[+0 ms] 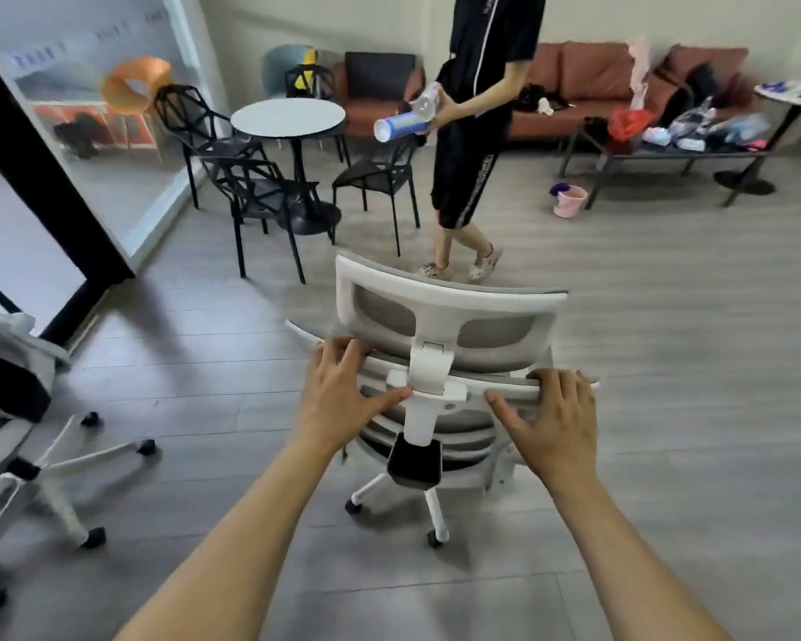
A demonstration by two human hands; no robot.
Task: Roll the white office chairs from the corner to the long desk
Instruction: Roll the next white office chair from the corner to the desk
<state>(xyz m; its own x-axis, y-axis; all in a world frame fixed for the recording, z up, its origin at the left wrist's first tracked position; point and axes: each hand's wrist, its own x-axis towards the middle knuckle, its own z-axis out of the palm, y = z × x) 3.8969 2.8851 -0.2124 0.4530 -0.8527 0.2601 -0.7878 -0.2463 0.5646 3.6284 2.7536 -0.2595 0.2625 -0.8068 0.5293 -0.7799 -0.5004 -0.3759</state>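
Grey floor (pixel 667 316), white office chair (pixel 440 312) held from behind

Wheels on the floor, the white office chair stands at centre. The left hand (pixel 338 390) and right hand (pixel 551 418) curl their fingers over its backrest top. A second white chair (pixel 42 474) sits at 9 o'clock.

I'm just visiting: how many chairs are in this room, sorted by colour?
White mesh office chairs on wheels: 2 (centre, left edge)
Black angular-frame chairs at the round table: 4
Orange shell chair behind the glass: 1
Pale blue chair at the back wall: 1
Total: 8
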